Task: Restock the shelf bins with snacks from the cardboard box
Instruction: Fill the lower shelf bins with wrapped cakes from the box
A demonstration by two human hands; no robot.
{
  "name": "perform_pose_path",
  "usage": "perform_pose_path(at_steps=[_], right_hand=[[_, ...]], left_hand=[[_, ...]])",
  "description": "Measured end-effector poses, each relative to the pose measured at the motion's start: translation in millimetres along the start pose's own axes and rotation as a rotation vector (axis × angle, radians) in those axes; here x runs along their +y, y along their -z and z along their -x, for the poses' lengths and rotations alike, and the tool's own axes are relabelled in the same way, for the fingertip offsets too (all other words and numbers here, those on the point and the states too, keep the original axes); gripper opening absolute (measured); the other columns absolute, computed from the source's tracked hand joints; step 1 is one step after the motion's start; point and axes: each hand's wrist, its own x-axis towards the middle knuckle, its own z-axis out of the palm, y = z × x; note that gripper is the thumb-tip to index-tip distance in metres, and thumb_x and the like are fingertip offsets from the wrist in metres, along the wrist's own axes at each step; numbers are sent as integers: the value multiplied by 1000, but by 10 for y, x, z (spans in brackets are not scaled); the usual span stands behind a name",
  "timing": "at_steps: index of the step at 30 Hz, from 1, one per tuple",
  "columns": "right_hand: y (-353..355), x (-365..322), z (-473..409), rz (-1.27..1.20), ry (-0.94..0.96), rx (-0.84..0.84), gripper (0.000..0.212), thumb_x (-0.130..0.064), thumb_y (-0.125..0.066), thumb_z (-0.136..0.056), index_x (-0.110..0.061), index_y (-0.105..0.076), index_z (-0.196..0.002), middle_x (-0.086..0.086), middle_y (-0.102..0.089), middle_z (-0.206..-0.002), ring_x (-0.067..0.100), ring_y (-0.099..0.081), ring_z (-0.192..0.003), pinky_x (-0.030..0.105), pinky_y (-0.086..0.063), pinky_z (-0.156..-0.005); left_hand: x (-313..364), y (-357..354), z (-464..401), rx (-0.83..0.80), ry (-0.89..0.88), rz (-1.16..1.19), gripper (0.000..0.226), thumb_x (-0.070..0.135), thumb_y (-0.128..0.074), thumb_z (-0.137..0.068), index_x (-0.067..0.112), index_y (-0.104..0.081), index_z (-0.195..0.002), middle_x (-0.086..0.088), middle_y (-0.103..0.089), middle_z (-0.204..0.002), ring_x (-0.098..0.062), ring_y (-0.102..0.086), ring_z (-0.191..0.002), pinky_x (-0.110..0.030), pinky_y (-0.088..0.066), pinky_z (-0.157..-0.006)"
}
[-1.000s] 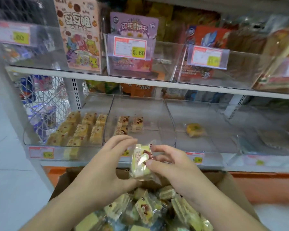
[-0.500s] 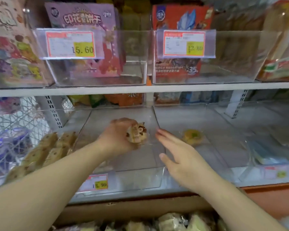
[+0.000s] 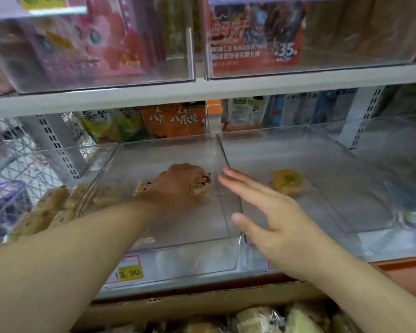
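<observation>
Deeper into the middle bin [image 3: 228,251] now, the left hand [image 3: 178,186] grips a wrapped snack [image 3: 201,186]; right hand [image 3: 271,215] hovers alongside, fingers straight (holding nothing).

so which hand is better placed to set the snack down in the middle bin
Left. The left hand is already inside the middle bin, low over its floor, gripping the wrapped snack. The right hand is open and holds nothing, hovering at the divider between that bin and the next one.

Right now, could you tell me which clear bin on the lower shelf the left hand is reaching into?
The middle bin, above the 13.90 price tag; the left hand holds a snack inside it.
</observation>
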Motion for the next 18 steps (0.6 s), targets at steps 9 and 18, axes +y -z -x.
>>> perform_pose_path(at_steps=[9,18], right_hand=[[-49,16,17,-5,10,17,62,-26,-57,-107,-47,-33,-161,-45,-18,-161,-25,-9,-147,5,-8,-120],[-59,-75,91,106,-5,28,65,-27,-56,-108,-43,-27,-164,-34,-15,-168,-15,-8,-153,24,-12,-129]], left_hand=[[-11,-77,-7,-52,71,-110,55,46,-55,-103,42,-40,-156,3,-46,-160,-24,-44,-145,-44,-36,-118],[256,90,658,36,72,134,58,57,-55,-102,38,-45,-156,5,-46,-162,-23,-47,-145,-31,-36,-116]])
